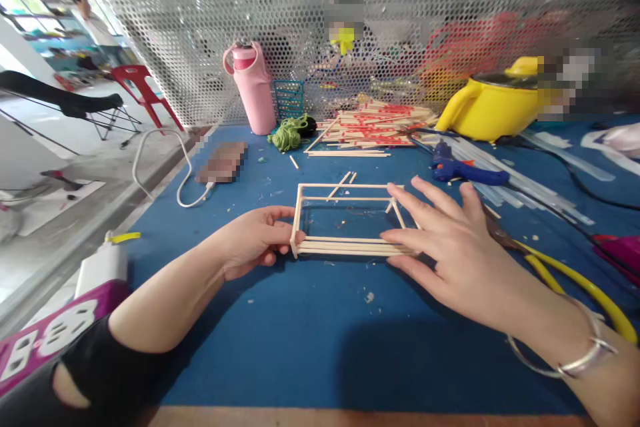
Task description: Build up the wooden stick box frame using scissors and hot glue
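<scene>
A small rectangular frame of thin wooden sticks (345, 247) stands on the blue tabletop, with several sticks laid side by side along its near side. My left hand (257, 240) grips its left end, the thumb and fingers closed around the corner post. Over the right end lies my right hand (445, 240), fingers spread, the thumb and fingertips touching the near sticks and the right upper corner. Part of that right end is hidden behind the fingers. Two short stick pieces (341, 185) lie just behind the frame.
A pile of wooden sticks (375, 125) lies at the back, with green yarn (287, 135) and a pink bottle (255, 90) to its left. On the right are a blue glue gun (465, 170), clear glue sticks (540, 193), yellow-handled pliers (580, 273) and a yellow pot (493, 107).
</scene>
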### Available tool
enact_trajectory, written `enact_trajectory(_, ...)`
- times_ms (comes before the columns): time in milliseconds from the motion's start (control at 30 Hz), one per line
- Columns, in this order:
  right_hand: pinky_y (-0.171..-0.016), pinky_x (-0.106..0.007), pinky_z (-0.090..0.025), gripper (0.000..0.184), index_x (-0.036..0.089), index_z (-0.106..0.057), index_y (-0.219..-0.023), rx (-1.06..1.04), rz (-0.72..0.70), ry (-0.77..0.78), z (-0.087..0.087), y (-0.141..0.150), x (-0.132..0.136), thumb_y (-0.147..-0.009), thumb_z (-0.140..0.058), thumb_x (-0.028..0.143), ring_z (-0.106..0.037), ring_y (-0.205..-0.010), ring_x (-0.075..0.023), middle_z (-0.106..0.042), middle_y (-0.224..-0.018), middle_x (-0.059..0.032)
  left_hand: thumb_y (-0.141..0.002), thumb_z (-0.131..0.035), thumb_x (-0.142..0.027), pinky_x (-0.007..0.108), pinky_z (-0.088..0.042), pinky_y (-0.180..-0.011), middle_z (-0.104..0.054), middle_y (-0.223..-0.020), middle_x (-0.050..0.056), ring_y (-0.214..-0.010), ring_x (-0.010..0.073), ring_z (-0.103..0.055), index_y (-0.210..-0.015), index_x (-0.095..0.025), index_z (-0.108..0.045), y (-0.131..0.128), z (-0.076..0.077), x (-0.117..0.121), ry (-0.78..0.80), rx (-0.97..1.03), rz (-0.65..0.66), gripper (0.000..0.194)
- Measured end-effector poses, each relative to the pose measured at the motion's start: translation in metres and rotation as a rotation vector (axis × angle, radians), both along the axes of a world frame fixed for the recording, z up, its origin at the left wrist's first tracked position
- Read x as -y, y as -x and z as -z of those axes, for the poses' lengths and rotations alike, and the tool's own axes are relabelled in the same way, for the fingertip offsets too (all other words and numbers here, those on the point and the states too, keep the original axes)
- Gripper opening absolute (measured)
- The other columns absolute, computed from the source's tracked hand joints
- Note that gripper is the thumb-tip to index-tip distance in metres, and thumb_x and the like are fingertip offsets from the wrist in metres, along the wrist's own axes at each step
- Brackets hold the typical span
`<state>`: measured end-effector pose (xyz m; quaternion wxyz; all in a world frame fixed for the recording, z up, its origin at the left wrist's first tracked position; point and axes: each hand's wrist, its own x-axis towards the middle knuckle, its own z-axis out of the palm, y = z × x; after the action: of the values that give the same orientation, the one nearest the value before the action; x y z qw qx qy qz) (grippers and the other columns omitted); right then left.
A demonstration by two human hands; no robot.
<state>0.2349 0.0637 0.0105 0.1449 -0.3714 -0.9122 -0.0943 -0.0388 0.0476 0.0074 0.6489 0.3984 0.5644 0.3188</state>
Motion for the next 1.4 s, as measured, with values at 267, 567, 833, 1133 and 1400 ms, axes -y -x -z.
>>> enact_trajectory(267,-0.101,-0.071,-0.012,0.022,0.026,-0.073,-0.085,0.061,0.002,0.012,0.0,0.003,0.002,-0.088,-0.051,0.03,-0.034,-0.133,-0.0355,-0.05,-0.139,-0.0091,-0.074,-0.066,-0.02,0.009,-0.027,-0.031,-0.057,-0.065,-0.001,-0.046,0.0032,-0.042,-0.092,-0.015,-0.057,0.001,0.0,-0.002,0.032,-0.012,-0.038,0.02)
enact_trajectory(567,-0.097,-0.049,-0.037,0.031,0.021,-0.071,-0.093,0.172,-0.204,0.136,-0.051,0.022,-0.017,-0.092,-0.041,0.028,-0.059,-0.106,-0.0258,-0.07,-0.107,-0.0067,-0.073,-0.069,-0.028,0.009,-0.024,-0.031,-0.058,-0.07,-0.001,-0.045,0.0024,-0.041,-0.095,-0.015,-0.059,0.004,0.003,0.0,-0.003,-0.03,0.072,0.028)
enact_trajectory(833,-0.069,-0.028,-0.045,0.031,0.024,-0.073,-0.092,0.318,-0.172,0.323,-0.096,0.046,-0.049,-0.079,-0.047,0.013,-0.066,-0.079,-0.0176,-0.074,-0.089,0.0005,-0.074,-0.065,-0.037,0.012,-0.026,-0.032,-0.06,-0.079,0.001,-0.045,0.0031,-0.043,-0.089,-0.017,-0.059,0.006,0.002,-0.002,-0.069,-0.119,-0.077,0.026)
enact_trajectory(1133,-0.057,-0.023,-0.039,0.039,0.017,-0.071,-0.103,0.658,-0.199,0.747,-0.071,0.079,-0.055,-0.07,-0.052,0.01,-0.063,-0.07,-0.0149,-0.074,-0.087,-0.003,-0.073,-0.067,-0.037,0.011,-0.022,-0.031,-0.057,-0.071,-0.001,-0.044,0.0023,-0.037,-0.088,-0.015,-0.059,0.004,0.001,0.0,-0.039,-0.095,0.102,0.028)
enact_trajectory(1400,-0.057,-0.023,-0.04,0.045,0.016,-0.067,-0.11,0.679,-0.252,0.963,-0.057,0.085,-0.074,-0.067,-0.053,0.01,-0.058,-0.063,-0.0132,-0.07,-0.077,-0.0003,-0.068,-0.07,-0.029,0.01,-0.024,-0.031,-0.058,-0.068,0.0,-0.044,0.0033,-0.039,-0.085,-0.015,-0.06,0.008,0.0,0.0,-0.002,-0.063,0.107,0.025)
